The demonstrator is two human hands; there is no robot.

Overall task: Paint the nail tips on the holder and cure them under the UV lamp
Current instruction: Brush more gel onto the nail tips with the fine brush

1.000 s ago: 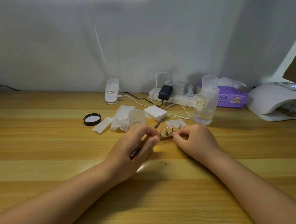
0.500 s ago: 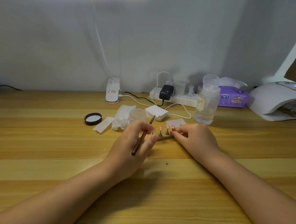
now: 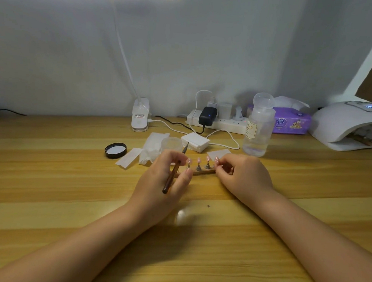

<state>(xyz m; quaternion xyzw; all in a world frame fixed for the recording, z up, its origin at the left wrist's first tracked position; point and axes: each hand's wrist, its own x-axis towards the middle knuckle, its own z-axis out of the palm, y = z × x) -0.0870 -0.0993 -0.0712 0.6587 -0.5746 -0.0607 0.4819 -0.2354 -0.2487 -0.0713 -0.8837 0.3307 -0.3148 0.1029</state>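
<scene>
The left hand (image 3: 167,181) pinches a slim brown-handled nail brush (image 3: 174,170), bristles up and away from the pink nail tips (image 3: 198,159), likely to avoid smearing. The right hand (image 3: 241,174) pinches the narrow wooden holder's (image 3: 202,172) end, steadying it on the wooden table (image 3: 47,187), well apart from the white domed UV lamp (image 3: 345,122).

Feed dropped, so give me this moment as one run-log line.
left hand: holds brush, tip raised | right hand: pinches holder end | nail tips: on holder | UV lamp: far right
</scene>
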